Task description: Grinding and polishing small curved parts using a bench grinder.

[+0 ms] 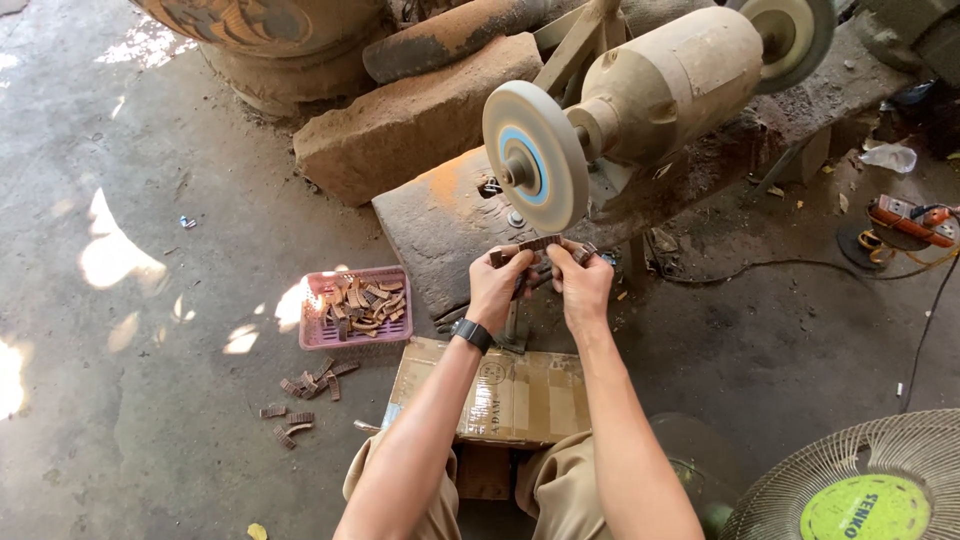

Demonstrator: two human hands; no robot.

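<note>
Head view: two bare hands are seen from above, raised side by side just under a buffing wheel point(535, 157).
Left hand point(497, 283): closed on the left end of a small brown curved piece point(541, 243); a black wristwatch point(472, 334) is worn on its wrist.
Right hand point(582, 283): closed on the right end of the same piece, with more small brown pieces gripped between its fingers.
Brown curved piece: held between both hands, just below the wheel's rim; whether it touches the wheel cannot be told.
Buffing wheel: a pale disc with a blue ring round its hub, directly above the hands, mounted on a dusty tan grinder motor point(675, 85) up and to the right of them.
Stone slab point(440, 225): lies under the machine, behind the hands.
Pink basket point(315, 335): a rectangular plastic mesh tray to the left of the left hand, filled with similar brown pieces.
Loose pieces point(300, 400): scattered on the concrete floor, below the basket and well left of the left forearm.
Cardboard box point(515, 400): a flattened brown carton with dark print and a blue-edged corner label, lying beneath both forearms.
Fan point(860, 485): a wire grille with a round green centre label, low and far right of the right arm.
</note>
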